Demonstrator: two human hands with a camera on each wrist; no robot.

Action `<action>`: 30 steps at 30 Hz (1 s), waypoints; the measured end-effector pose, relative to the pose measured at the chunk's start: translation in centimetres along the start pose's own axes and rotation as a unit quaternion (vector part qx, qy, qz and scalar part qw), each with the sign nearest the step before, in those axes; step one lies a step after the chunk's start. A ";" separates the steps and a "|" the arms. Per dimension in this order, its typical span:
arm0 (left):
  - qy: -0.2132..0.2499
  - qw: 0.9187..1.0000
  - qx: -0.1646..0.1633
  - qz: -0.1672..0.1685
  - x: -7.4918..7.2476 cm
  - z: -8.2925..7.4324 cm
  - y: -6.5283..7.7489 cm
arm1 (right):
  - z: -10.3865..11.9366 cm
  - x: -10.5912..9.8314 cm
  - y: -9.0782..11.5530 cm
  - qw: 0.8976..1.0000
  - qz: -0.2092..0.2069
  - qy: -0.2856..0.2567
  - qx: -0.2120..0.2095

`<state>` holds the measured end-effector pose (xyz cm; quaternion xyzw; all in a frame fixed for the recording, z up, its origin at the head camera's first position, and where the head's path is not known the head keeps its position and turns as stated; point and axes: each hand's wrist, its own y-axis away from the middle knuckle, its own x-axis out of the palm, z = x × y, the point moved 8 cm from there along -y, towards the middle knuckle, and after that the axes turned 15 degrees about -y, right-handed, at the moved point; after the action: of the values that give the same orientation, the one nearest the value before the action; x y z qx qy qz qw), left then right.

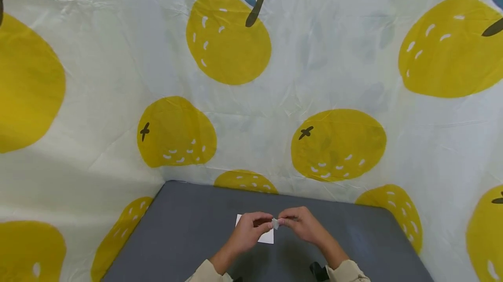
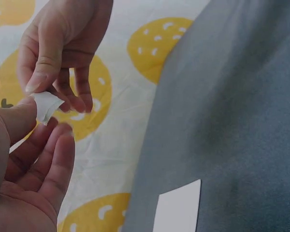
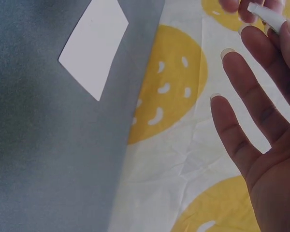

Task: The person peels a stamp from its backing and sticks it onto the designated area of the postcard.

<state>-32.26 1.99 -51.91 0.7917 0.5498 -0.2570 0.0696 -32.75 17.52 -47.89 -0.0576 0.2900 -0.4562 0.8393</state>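
Between the two hands, above the table, is a small folded piece of white paper. My left hand pinches one side of it between thumb and fingers. The thumb and index finger of my right hand pinch its other side. In the left wrist view the folded paper shows layered edges, with the right hand above it. The right wrist view catches the paper edge-on at the top right, the other fingers of the right hand spread apart.
A flat white sheet lies on the dark grey table, partly behind the left hand. A white curtain printed with yellow fruit hangs behind and around the table.
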 end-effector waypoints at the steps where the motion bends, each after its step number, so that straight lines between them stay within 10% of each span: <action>1: 0.006 1.000 0.000 0.003 -0.1 -0.1 -0.1 | 0.0 0.0 -0.2 1.000 -0.001 -0.003 -0.001; 13: 0.043 0.999 -0.018 -0.023 -0.3 0.0 -0.5 | 0.0 0.1 -0.3 0.990 -0.085 0.097 0.051; 17: 0.031 0.998 -0.007 -0.057 -1.5 -0.6 -1.2 | 1.8 -0.3 -1.0 0.975 -0.150 0.164 -0.002; 22: 0.049 0.997 -0.023 -0.058 -2.3 -0.6 -1.5 | 3.6 0.8 -1.8 0.970 -0.137 0.185 -0.078; 30: 0.094 0.994 -0.035 -0.051 -1.6 -0.8 -1.6 | 3.9 1.1 -1.3 0.971 -0.126 0.188 -0.071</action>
<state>-33.87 1.54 -50.16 0.7804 0.6023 -0.1651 0.0316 -31.18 15.21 -44.69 -0.0667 0.4644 -0.5393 0.6993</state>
